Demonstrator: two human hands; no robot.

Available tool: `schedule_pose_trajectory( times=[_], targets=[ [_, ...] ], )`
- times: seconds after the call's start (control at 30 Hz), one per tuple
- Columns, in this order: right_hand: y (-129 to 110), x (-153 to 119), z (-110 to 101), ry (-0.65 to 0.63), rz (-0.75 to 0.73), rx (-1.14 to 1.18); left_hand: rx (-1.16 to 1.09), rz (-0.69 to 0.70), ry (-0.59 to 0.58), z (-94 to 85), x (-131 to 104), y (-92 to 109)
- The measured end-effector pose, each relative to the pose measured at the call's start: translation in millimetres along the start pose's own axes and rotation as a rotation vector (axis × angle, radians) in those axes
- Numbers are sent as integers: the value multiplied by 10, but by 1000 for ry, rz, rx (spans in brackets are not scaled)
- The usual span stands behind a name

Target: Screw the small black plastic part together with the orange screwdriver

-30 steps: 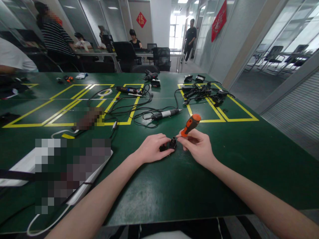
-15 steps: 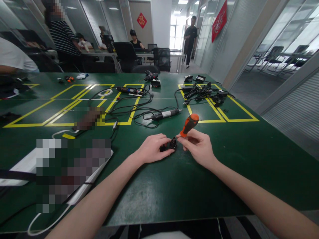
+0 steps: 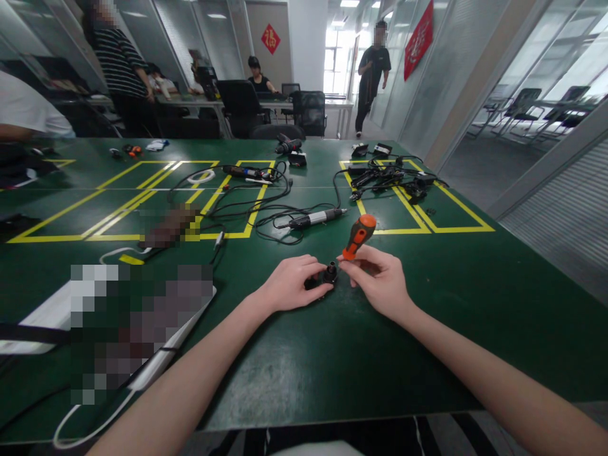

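Observation:
My left hand (image 3: 297, 283) is closed around a small black part (image 3: 329, 273) with a short upright tube on top, steadying it at the green table's surface. The kind of part is too small to tell. Just to its right, my right hand (image 3: 380, 278) grips a screwdriver (image 3: 360, 235) with an orange and dark grey handle. The handle leans up and to the right above the fingers. Its shaft and tip are hidden by the hand, so I cannot tell whether the tip touches anything.
Beyond my hands lies a grey and black electric screwdriver (image 3: 316, 218) with its cable. A second corded tool (image 3: 247, 172), a power drill (image 3: 288, 145) and a heap of black cables (image 3: 392, 177) are farther back. White-edged items (image 3: 173, 345) lie at left. People are across the room.
The screwdriver's handle has shifted slightly left and turned a little in my right hand. My left hand stays put. A person in the background has walked closer.

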State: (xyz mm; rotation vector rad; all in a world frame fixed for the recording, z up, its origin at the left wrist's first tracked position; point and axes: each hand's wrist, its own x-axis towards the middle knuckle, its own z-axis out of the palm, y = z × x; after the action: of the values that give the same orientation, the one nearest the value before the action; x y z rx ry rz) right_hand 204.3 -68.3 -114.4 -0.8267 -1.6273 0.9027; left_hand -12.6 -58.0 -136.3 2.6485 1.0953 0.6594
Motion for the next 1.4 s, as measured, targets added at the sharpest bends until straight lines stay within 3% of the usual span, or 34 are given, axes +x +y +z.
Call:
schedule_pose_trajectory(
  times=[0.17,0.43,0.67,0.9,1.4],
  targets=[
    [2,-2,5,-12,32,68,0,-5,-4,0,1,2],
    [-73,9,0,-22,-52,-15,-3,-1,-6,4,3,-4],
    [-17,-14,25,-55,49,90,0,2,-2,2,5,-1],
    [-31,-22,7,2,-10,-43,9,8,-3,4,5,-5],
    [-55,14,62,-1,216,315,-14,-2,-3,-11,7,10]
  ],
)
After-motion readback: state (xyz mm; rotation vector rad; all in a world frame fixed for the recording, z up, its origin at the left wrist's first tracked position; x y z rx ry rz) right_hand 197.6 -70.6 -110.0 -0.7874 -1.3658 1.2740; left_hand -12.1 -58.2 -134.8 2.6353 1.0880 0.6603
